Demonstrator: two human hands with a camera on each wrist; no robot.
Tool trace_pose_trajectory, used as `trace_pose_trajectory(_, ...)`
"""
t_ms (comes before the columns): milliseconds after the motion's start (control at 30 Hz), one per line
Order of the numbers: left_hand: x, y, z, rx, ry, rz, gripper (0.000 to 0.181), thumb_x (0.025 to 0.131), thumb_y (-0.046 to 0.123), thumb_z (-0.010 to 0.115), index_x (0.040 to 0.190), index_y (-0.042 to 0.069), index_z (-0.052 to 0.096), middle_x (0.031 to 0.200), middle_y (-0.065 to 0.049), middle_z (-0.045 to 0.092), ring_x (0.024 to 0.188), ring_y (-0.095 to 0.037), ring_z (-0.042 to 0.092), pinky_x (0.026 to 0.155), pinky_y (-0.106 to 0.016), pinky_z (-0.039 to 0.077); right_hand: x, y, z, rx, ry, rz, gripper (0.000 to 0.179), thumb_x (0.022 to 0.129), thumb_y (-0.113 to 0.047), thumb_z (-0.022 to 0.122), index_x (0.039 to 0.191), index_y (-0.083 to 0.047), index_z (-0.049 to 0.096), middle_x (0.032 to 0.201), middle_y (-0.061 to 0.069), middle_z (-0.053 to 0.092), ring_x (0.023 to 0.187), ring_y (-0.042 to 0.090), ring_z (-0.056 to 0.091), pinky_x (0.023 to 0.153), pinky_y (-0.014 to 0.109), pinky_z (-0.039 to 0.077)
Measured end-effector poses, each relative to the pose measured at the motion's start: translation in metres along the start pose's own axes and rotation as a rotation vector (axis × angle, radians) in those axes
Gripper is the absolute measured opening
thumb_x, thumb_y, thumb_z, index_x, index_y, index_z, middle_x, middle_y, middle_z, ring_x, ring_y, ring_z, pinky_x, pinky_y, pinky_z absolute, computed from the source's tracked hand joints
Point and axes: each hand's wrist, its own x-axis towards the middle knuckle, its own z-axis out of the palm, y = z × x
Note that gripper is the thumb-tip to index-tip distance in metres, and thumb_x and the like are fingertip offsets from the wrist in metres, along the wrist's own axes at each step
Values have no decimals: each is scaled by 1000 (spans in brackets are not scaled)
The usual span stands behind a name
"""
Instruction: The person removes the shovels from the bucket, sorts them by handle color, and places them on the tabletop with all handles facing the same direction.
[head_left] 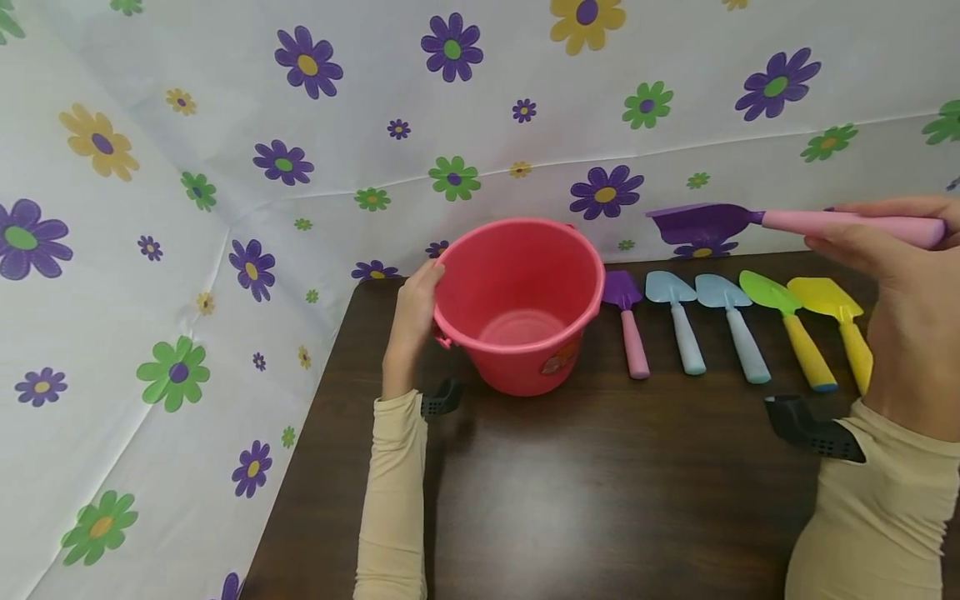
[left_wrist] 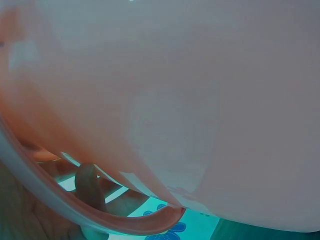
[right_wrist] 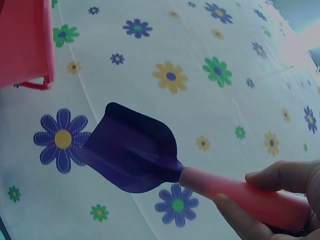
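A pink-red bucket (head_left: 517, 371) stands upright near the back of the table, its inside looking bare. My left hand (head_left: 415, 312) holds its left rim; in the left wrist view the bucket wall (left_wrist: 190, 115) fills most of the picture, with fingers (left_wrist: 87, 186) partly seen behind the handle. In the air at the right, my right hand (head_left: 911, 300) grips the pink handle of a purple-bladed toy shovel (head_left: 701, 223). The right wrist view shows the shovel's blade (right_wrist: 132, 150) pointing left, with thumb and fingers around the handle.
Right of the bucket lies a row of toy shovels: purple-pink (head_left: 634, 342), two light blue (head_left: 686, 337) (head_left: 742, 342), green-yellow (head_left: 804, 346), and yellow (head_left: 840, 312). A flower-printed white sheet (head_left: 420, 92) hangs behind and left of the dark wooden table (head_left: 570, 500).
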Motion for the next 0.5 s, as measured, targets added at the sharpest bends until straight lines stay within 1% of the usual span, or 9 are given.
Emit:
trace_pose_trajectory(67,0,-2,-2,3,6,-2,45,109,34,38,130,5,64,92,-19,64,74,-24,59,63,-20,46,2,3,-2,-3,26,-11,31,77,6,85,105,13,74,102,18,69,95,24,72,76,22,57)
trace_pose_trajectory(133,1,-3,-3,4,9,-6,45,109,34,38,130,5,64,93,-20,64,76,-25,60,63,-20,46,5,6,-4,8,42,-18,33,77,6,86,106,14,73,100,19,70,94,24,73,75,23,58)
trace_pose_trajectory(300,0,-6,-5,-12,1,-16,45,109,34,37,132,4,63,97,-24,64,81,-33,62,63,-19,47,12,13,-12,35,57,-24,35,77,6,86,107,16,72,100,20,70,96,27,73,78,23,57)
trace_pose_trajectory(367,0,-7,-6,-15,1,-15,45,109,34,37,132,4,63,97,-23,64,80,-32,62,64,-19,47,15,16,-16,62,67,-22,35,77,8,85,108,17,71,100,20,70,96,28,72,78,24,58)
trace_pose_trajectory(500,0,-6,-6,-15,3,-5,45,109,34,38,130,4,64,94,-20,64,75,-24,60,63,-19,46,21,20,-21,104,92,-23,35,77,10,83,108,20,69,99,21,71,93,28,73,78,26,57)
